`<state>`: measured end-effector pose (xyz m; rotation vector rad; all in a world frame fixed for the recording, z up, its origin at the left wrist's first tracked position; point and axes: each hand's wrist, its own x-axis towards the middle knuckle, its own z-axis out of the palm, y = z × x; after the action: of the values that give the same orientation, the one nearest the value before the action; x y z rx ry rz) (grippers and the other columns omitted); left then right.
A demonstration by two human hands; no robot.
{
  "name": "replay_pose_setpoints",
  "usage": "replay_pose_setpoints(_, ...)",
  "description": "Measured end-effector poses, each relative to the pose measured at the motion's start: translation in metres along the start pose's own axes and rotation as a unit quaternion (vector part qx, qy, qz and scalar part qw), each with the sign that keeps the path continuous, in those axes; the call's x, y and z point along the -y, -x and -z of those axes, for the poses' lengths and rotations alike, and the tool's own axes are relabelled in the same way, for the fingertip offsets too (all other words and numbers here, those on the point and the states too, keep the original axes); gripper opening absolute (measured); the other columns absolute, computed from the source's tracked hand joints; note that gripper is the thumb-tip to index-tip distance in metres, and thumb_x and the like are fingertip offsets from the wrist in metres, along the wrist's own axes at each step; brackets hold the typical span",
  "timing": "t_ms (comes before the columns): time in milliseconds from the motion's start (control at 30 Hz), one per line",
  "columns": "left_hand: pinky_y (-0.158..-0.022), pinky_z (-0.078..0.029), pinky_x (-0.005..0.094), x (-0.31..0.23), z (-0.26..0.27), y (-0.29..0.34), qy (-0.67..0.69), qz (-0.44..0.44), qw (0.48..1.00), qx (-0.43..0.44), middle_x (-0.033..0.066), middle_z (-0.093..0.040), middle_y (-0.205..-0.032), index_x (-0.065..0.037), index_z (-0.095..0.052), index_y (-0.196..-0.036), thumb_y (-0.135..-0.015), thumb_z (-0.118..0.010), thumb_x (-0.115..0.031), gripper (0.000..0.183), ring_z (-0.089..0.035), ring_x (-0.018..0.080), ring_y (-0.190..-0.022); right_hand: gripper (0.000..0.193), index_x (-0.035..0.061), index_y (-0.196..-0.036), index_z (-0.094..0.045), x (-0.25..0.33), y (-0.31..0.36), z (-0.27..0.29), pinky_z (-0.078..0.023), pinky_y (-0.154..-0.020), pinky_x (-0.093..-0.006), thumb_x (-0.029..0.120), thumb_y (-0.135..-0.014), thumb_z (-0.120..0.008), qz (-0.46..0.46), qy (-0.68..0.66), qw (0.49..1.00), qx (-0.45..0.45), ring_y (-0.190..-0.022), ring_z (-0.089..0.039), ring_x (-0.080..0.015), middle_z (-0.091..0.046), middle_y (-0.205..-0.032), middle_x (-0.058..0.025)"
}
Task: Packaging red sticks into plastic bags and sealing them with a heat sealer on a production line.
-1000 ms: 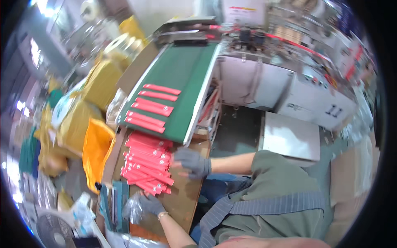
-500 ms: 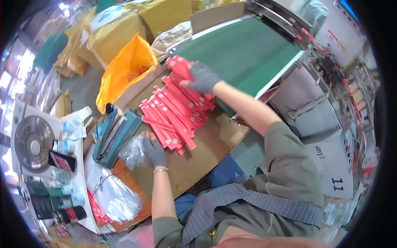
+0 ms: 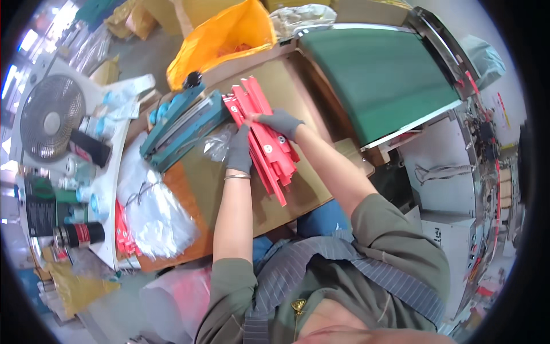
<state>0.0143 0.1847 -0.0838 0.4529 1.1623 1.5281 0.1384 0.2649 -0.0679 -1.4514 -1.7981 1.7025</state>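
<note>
Long, flat red packets (image 3: pixel 268 146) with small white round marks stand gathered in a loose, uneven bundle above the cardboard-covered table (image 3: pixel 275 215). My left hand (image 3: pixel 239 150), in a grey fingertip-less glove, is closed along the bundle's left side. From the right, my right hand (image 3: pixel 281 122), gloved the same way, grips the bundle, its fingertips near those of my left. A crumpled clear plastic bag (image 3: pixel 216 144) lies just beside my left hand. Left of it stands a teal hand-press heat sealer (image 3: pixel 186 129) with a black knob.
An orange sack (image 3: pixel 229 37) gapes open behind the table. A green conveyor belt (image 3: pixel 378 80) runs at the back right. Clear bags (image 3: pixel 154 218) lie at the left, by a side shelf with a fan (image 3: pixel 52 117) and a dark flask (image 3: pixel 80 234).
My right hand has come back from near the conveyor and joined my left. The red packets, spread over the table before, are now gathered between both hands. The view has shifted.
</note>
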Motion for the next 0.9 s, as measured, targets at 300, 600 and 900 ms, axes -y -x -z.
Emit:
replay_pose_setpoints(300, -0.083, -0.050, 0.0325, -0.072, 0.018, 0.110, -0.201, -0.250, 0.947, 0.015, 0.0094, -0.062, -0.108, -0.002, -0.054, -0.117, -0.069, -0.081, -0.020, 0.057, -0.061, 0.0175, -0.094, 0.056, -0.0028, -0.118, -0.054, 0.049, 0.108, -0.053, -0.050, -0.083, -0.0294, 0.031, -0.077, -0.072, 0.221, -0.349, 0.908, 0.068, -0.093, -0.062, -0.0178, -0.063, -0.104, -0.0108)
replay_pose_setpoints(600, -0.091, -0.046, 0.0346, -0.079, 0.086, 0.168, -0.305, -0.228, 0.916, 0.129, 0.0077, -0.058, -0.117, -0.004, -0.047, -0.124, -0.060, -0.084, -0.016, 0.074, -0.057, 0.0182, -0.105, 0.101, 0.0037, -0.139, -0.029, 0.065, 0.150, -0.088, -0.038, -0.101, -0.0333, 0.017, -0.058, -0.087, 0.394, -0.157, 0.884, 0.197, -0.118, -0.046, -0.0189, -0.046, -0.131, -0.0091)
replay_pose_setpoints(900, -0.091, -0.049, 0.0369, -0.059, 0.074, 0.238, 0.146, -0.025, 0.960, 0.235, 0.0093, -0.058, -0.117, -0.004, -0.047, -0.124, -0.069, -0.079, -0.036, 0.071, -0.059, 0.0227, -0.105, 0.072, 0.0014, -0.127, -0.046, 0.102, 0.203, -0.113, -0.045, -0.090, -0.0306, 0.026, -0.069, -0.081, 0.508, 0.032, 0.860, 0.027, -0.100, -0.056, -0.0150, -0.058, -0.109, -0.0078)
